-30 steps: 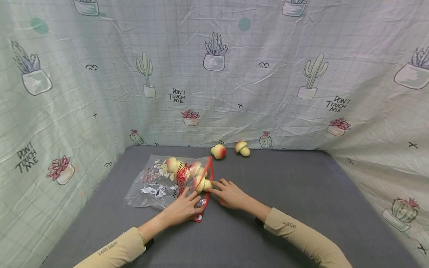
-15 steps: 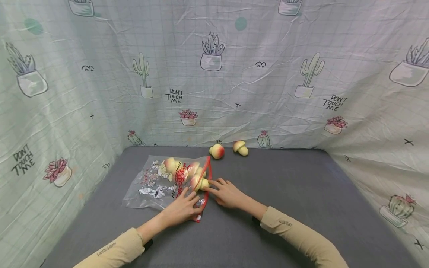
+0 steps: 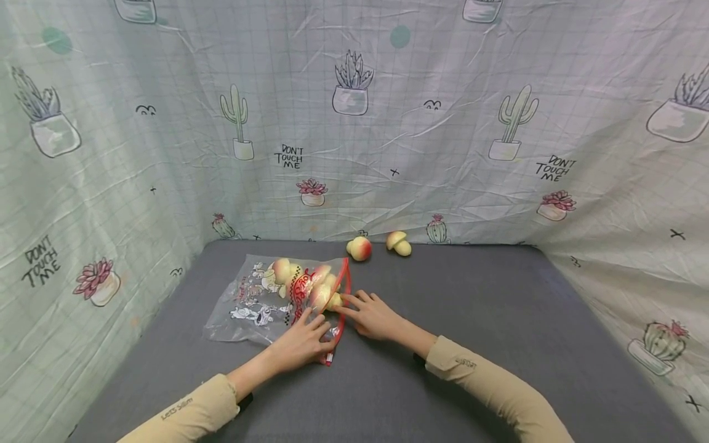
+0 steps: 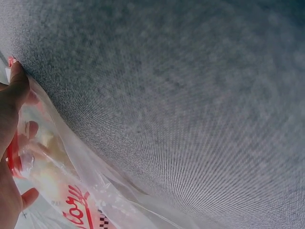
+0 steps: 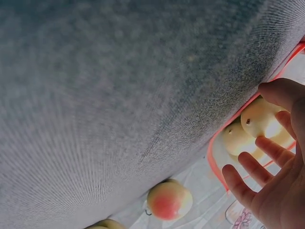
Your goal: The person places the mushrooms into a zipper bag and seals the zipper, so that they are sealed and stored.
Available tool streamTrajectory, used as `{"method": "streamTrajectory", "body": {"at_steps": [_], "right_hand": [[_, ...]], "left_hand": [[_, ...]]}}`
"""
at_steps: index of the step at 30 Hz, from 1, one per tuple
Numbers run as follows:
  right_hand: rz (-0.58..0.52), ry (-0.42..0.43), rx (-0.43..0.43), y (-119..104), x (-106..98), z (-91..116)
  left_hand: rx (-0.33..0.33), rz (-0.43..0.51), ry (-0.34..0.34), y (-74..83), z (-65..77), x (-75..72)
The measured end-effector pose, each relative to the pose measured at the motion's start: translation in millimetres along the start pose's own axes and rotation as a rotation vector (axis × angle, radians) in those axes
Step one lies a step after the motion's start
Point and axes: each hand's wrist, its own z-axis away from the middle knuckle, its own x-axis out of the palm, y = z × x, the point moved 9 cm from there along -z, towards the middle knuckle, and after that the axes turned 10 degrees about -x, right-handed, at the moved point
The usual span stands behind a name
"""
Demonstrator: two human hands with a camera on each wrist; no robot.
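A clear plastic zip bag (image 3: 224, 317) with a red edge and red lettering lies on the table, its mouth towards the right. Several yellow toy mushrooms with reddish caps are inside; one toy mushroom (image 3: 335, 301) sits just within the mouth. My left hand (image 3: 299, 346) holds the bag near the front end of its mouth, thumb by the red zip end in the left wrist view. My right hand (image 3: 375, 317) reaches into the mouth, fingertips at that mushroom's stem; in the right wrist view its fingers are spread and fairly straight. Whether they touch it is unclear.
Two more toy mushrooms lie at the back of the dark grey table (image 3: 471, 320): one (image 3: 360, 248) with a red cap side showing, the other (image 3: 399, 243) right of it. A pale cactus-print curtain (image 3: 388, 141) rises behind and along both sides.
My right hand has moved slightly left and away from me, and the mushroom at the mouth has slid further into the bag. The left hand stays in place on the bag.
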Motion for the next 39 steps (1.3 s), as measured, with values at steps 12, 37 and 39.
{"method": "streamTrajectory", "body": {"at_steps": [12,37,39], "right_hand": [[0.005,-0.022,0.004,-1.1,2.6,-7.0],[0.024,-0.071,0.011,-1.7,9.0,-11.5],[0.016,-0.084,0.018,-0.8,8.9,-9.7]], "left_hand": [[-0.014,-0.008,-0.004,-1.1,0.3,-0.8],[-0.040,0.020,-0.019,-2.1,0.7,-3.9],[-0.047,0.023,-0.025,-2.5,0.5,-3.0]]}}
